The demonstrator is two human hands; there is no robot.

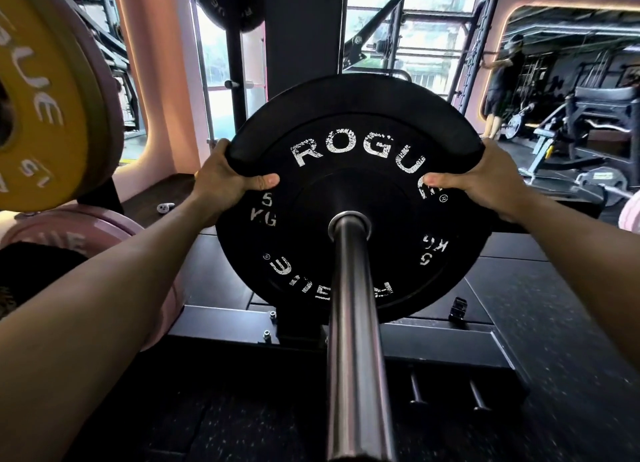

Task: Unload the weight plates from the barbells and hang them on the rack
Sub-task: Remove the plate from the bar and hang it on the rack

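On the steel barbell sleeve (349, 323), threaded through its centre hole, sits a black rubber weight plate (349, 205) with worn white ROGUE and 5 KG lettering, its upper rim gripped by the left hand (228, 177) and right hand (485, 177), thumbs pressed on its face.

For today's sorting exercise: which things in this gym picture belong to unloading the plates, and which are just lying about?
Part of the job:
black plate, gripped by left hand and right hand
barbell sleeve
yellow plate
pink plate

Just lying about:
small white object on the ledge
exercise machine
person in the background
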